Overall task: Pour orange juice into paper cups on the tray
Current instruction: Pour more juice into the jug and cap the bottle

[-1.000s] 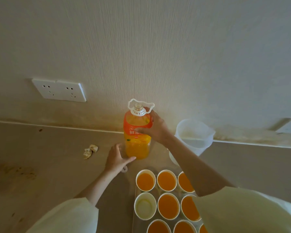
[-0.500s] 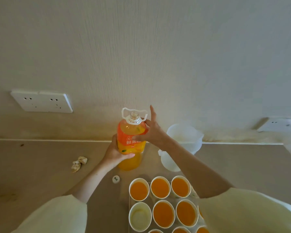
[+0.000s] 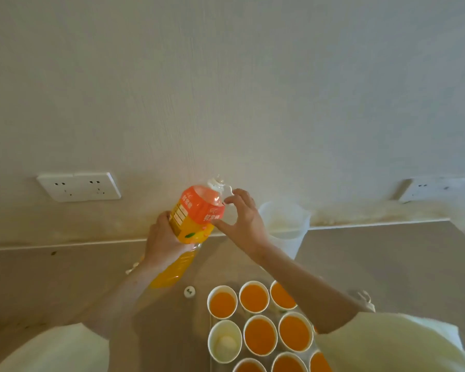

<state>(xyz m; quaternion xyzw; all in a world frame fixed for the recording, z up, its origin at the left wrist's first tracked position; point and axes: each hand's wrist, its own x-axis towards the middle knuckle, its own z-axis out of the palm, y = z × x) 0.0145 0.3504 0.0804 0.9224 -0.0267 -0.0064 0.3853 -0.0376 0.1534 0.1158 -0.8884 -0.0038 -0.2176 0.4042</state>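
The juice bottle [image 3: 192,224] was held off the surface [image 3: 65,277], tilted with its open neck up and to the right, behind the tray [image 3: 210,367] and not yet over it. Its middle was gripped by the left hand [image 3: 163,242], fingers wrapped round the label. The right hand [image 3: 243,224] was spread in a loose arc, thumb and forefinger only touching the bottle's shoulder and neck loop, so nothing was clasped by it. The cap [image 3: 189,291] was seen lying on the surface beside the tray.

One empty cup [image 3: 224,340] was left at the tray's left edge, hemmed in by filled cups [image 3: 253,296]. The main risk was judged to be a sudden gush. The bottle looked heavy and was carried mostly by one hand, so a quick tip could send juice over the rim or onto the surface. The light cup could be knocked by the neck. Brimming neighbours could be jolted by the right forearm, which was stretched above them. A white jug [image 3: 285,224] stood behind the right hand.
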